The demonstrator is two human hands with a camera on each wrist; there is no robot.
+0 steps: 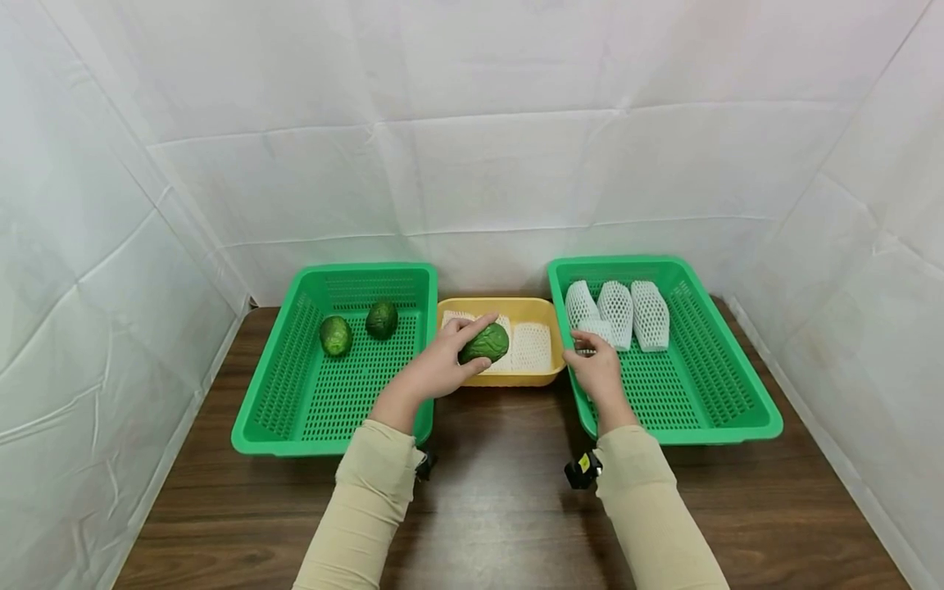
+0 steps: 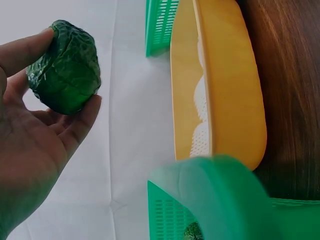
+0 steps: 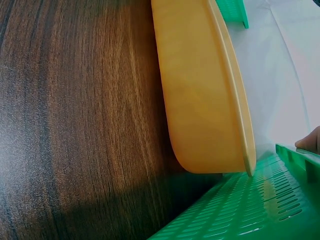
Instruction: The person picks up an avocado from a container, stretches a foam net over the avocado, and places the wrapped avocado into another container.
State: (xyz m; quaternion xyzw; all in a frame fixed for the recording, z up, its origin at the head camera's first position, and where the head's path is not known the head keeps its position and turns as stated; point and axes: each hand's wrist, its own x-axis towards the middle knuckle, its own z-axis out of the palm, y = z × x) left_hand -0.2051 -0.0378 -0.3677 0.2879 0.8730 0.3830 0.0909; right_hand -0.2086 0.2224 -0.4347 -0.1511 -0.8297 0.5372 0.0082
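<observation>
My left hand (image 1: 435,360) grips a wrinkled dark green avocado (image 1: 487,344) between thumb and fingers, above the yellow tray (image 1: 522,380). In the left wrist view the avocado (image 2: 67,70) is held at the fingertips. White foam net sleeves (image 1: 533,347) lie in the tray, partly hidden by the avocado and hand. Over the left side of the right green basket (image 1: 737,426) is my right hand (image 1: 599,373), fingers loosely bent, nothing seen in them. Just beyond its fingertips lies a white foam net piece (image 1: 596,329); only a fingertip (image 3: 311,141) shows in the right wrist view.
Two more avocados (image 1: 336,336) lie in the left green basket (image 1: 254,434). Several white net-covered pieces (image 1: 650,315) lie toward the back of the right basket. Both baskets flank the tray on a dark wooden table (image 1: 509,492), with white sheeting (image 1: 501,180) behind.
</observation>
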